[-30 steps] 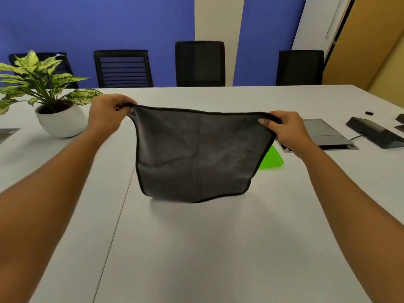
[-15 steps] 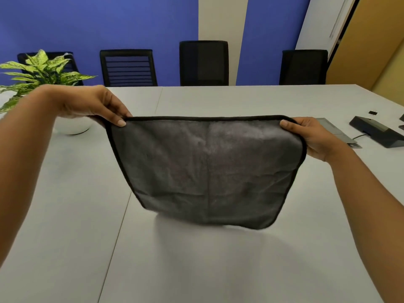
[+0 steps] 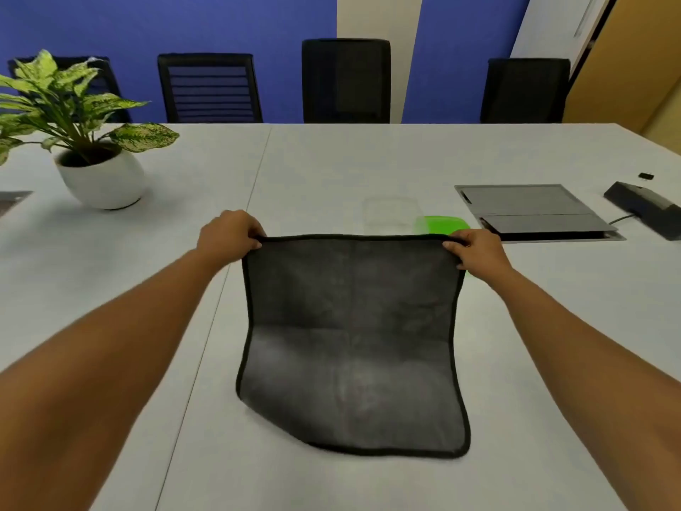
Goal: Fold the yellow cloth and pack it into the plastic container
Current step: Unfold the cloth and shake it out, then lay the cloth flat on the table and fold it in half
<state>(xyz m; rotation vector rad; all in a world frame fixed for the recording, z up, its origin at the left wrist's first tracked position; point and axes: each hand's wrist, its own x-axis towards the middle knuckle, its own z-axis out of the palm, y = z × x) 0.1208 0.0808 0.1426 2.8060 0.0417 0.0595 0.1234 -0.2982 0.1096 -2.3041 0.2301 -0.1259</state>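
The cloth [image 3: 350, 337] looks dark grey with a black hem, not yellow. Its near half lies flat on the white table [image 3: 331, 160]; its far half is lifted off the surface. My left hand [image 3: 230, 232] pinches the far left corner and my right hand [image 3: 477, 248] pinches the far right corner. Just beyond the cloth's far edge stands a clear plastic container [image 3: 392, 215], with a green lid [image 3: 440, 225] beside it on the right, partly hidden by my right hand.
A potted plant in a white pot [image 3: 101, 175] stands at the left. A grey cable hatch [image 3: 534, 212] is set into the table at the right, with a dark device [image 3: 645, 208] beyond it. Black chairs [image 3: 346, 81] line the far edge.
The cloth hung in the air from both hands; now it has come down and its near half lies on the table. Both hands moved lower and forward, keeping the corners.
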